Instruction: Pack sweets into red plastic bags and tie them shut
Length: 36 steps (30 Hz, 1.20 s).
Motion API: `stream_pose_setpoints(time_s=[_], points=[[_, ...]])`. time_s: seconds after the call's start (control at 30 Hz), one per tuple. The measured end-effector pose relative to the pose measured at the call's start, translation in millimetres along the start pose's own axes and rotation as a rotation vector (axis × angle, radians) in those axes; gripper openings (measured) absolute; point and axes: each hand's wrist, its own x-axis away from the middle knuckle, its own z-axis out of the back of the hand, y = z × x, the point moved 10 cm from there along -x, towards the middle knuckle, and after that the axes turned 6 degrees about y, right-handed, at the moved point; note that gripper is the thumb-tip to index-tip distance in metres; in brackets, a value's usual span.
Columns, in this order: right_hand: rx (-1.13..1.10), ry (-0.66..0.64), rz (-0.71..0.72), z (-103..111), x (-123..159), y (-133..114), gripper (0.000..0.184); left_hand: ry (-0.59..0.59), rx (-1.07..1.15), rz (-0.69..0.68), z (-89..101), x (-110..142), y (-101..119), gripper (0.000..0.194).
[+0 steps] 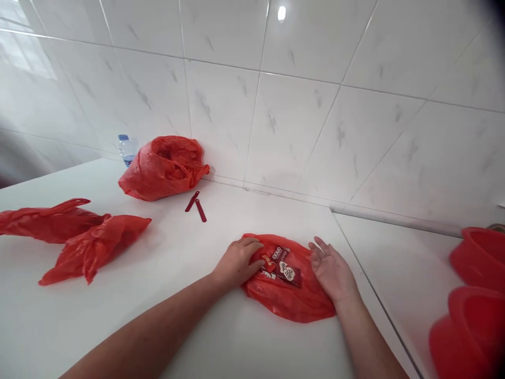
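A red plastic bag (294, 305) lies flat on the white table (189, 326) in front of me. Several small printed packets (290, 274), dark red and white, show on or in its middle; I cannot tell whether a layer of film covers them. My left hand (239, 261) rests on the bag's left side, thumb and fingers apart around the nearest packets. At the right side, my right hand (333, 268) touches the bag's edge, palm turned up and inward, fingers loosely spread with nothing in them.
A full red bag (161, 168) stands at the wall beside a plastic bottle (126, 150). Two dark red strips (197, 206) lie near it. Knotted red bags (94, 245) lie at left. Red plastic tubs (469, 326) stand at right, past a table seam.
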Motion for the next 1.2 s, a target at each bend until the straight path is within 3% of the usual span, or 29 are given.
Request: stream_pose_setpoints(time_s=[0.1, 0.23, 0.4, 0.47, 0.63, 0.83, 0.93, 1.0, 1.07, 1.13, 1.2], points=[[0.377, -0.041, 0.136, -18.9, 13.9, -6.3, 0.027, 0.038, 0.022, -0.138, 7.8, 2.7, 19.6, 0.038], [0.896, -0.131, 0.296, -48.4, 47.6, -5.6, 0.022, -0.071, 0.103, -0.345, -1.0, 12.8, 51.6, 0.059], [1.311, -0.336, 0.348, -65.9, 80.7, 21.6, 0.078, -0.183, 0.087, -0.285, -21.8, 20.5, 51.1, 0.093], [1.388, -0.344, 0.374, -64.6, 83.6, 26.5, 0.076, -0.206, 0.078, -0.235, -27.9, 21.4, 45.1, 0.105], [1.385, -0.252, 0.446, -58.7, 77.7, 18.3, 0.05, -0.221, 0.07, -0.191, -33.2, 19.9, 38.1, 0.115], [1.202, 0.113, 0.466, -36.2, 69.5, -19.4, 0.035, -0.201, 0.076, -0.191, -32.7, 17.2, 37.0, 0.112], [1.107, 0.208, 0.451, -43.5, 78.8, -35.0, 0.037, -0.203, 0.072, -0.193, -33.1, 16.2, 37.5, 0.112], [0.997, 0.195, 0.464, -60.7, 89.9, -44.7, 0.037, -0.196, 0.072, -0.195, -32.6, 15.3, 38.1, 0.113], [0.904, 0.094, 0.475, -85.1, 99.5, -50.0, 0.037, -0.194, 0.078, -0.193, -32.3, 14.6, 38.1, 0.111], [0.916, -0.04, 0.477, -107.1, 103.9, -49.0, 0.037, -0.198, 0.089, -0.186, -32.0, 14.2, 37.8, 0.109], [1.019, -0.092, 0.482, -112.4, 99.9, -44.4, 0.034, -0.21, 0.106, -0.17, -31.8, 13.9, 37.1, 0.107]])
